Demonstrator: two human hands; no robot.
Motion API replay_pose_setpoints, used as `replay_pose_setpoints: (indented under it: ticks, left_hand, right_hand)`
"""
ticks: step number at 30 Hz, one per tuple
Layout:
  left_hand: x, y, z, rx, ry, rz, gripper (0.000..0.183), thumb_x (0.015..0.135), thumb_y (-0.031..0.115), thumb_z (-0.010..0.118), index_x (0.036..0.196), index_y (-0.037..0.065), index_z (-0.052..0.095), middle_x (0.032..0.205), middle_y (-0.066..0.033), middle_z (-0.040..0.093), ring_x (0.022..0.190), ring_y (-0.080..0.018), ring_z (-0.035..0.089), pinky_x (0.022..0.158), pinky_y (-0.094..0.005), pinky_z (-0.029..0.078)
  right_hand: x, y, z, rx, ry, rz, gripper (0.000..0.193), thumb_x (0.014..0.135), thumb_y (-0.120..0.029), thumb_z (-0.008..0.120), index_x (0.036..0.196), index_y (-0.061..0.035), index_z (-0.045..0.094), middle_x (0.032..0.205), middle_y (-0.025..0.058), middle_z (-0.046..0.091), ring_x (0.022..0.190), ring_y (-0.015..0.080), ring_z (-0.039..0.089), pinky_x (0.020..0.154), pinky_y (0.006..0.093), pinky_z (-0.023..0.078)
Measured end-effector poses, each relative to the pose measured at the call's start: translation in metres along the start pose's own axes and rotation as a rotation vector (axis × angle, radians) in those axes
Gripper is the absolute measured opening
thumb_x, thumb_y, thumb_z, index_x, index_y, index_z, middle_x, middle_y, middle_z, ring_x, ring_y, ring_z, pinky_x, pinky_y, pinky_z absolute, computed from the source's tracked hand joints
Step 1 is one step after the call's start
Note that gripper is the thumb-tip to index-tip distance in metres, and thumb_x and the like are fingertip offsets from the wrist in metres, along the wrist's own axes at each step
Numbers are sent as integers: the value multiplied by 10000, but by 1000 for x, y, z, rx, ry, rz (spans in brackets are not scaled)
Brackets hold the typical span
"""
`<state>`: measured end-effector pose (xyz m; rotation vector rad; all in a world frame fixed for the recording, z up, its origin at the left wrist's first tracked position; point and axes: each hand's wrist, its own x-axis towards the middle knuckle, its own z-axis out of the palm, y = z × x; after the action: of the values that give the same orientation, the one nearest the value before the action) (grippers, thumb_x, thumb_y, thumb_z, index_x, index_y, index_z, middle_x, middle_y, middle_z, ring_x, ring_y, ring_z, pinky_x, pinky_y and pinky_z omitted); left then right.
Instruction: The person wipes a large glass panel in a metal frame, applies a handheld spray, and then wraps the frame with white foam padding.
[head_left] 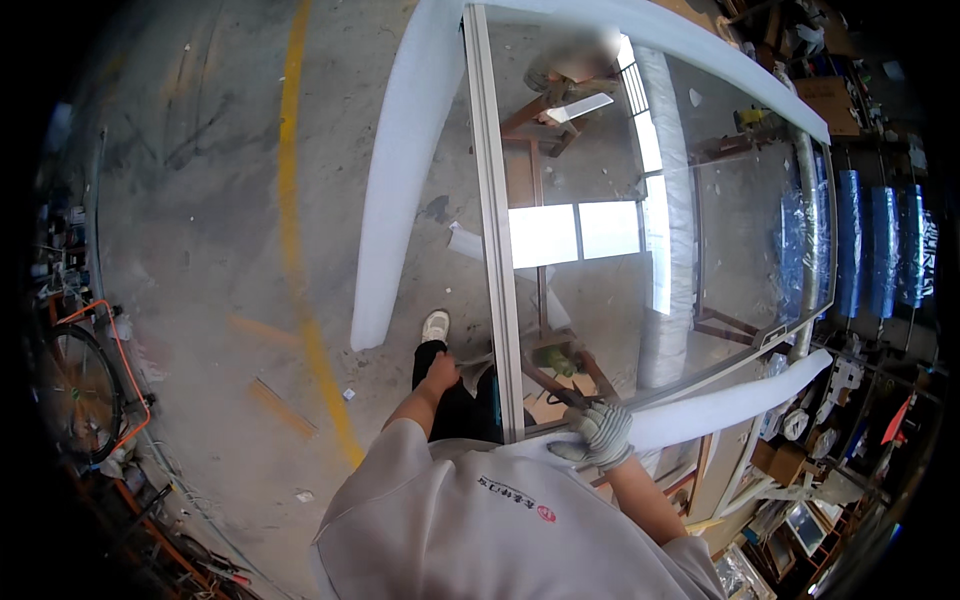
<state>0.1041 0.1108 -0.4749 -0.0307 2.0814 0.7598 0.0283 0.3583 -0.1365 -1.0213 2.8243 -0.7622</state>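
Here my gloved right hand (598, 432) has its fingers clamped over the near edge of the glazed aluminium window frame (497, 240), where white foam wrap (720, 405) runs along that edge. My bare left hand (441, 371) sits low by the frame's left rail; whether its fingers are closed on anything I cannot tell. The frame lies flat on wooden trestles (535, 135) above the concrete floor (200, 220), with a loose foam strip (400, 180) curving beside it. I think the pane could slide or tip if my grip slackens, since foam is slippery. Cardboard boxes (828, 98) stand at the far right, contents hidden.
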Motion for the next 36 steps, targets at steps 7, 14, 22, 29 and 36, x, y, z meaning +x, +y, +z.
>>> replay_pose_setpoints:
  ticks: [7,14,22,29,36]
  left_hand:
    - [26,47,-150,-1177,176,225,561,902,149,522,1381,43,251,931,-109,640,732,-163,619,642,-274,505]
    - [-78,86,-152,-1277,-6,245,368,923,307,484,1176,40,500,959,-72,619,866,-151,599,770,-279,480]
    - [-255,136,-94,-1222,-310,494,697,872,551,441,1314,14,390,1238,-128,495,1147,-214,462,975,-331,340]
    - [-239,96,-20,-1266,-69,49,290,916,270,495,964,9,611,846,-36,615,772,-115,570,711,-281,463]
    - [-160,141,-53,-1804,-6,-80,291,891,208,463,1008,-31,581,911,-109,621,810,-204,606,737,-318,482]
  right_hand:
    - [6,-3,-7,-4,39,-40,406,557,-457,761,624,-128,532,535,26,500,493,206,518,475,336,383]
    - [14,-8,-20,37,-70,14,470,648,-431,718,916,-49,668,558,28,526,526,210,545,515,320,449]
    - [-29,-50,-32,146,-337,115,499,659,-528,670,781,-50,596,709,99,601,680,267,604,637,371,477]
    - [-23,-49,-22,87,-920,133,567,721,-564,587,923,-34,588,805,138,620,752,307,614,685,401,480]
    - [-4,-45,-45,-194,-498,-97,386,755,-445,605,776,-59,600,699,99,579,649,283,584,627,392,453]
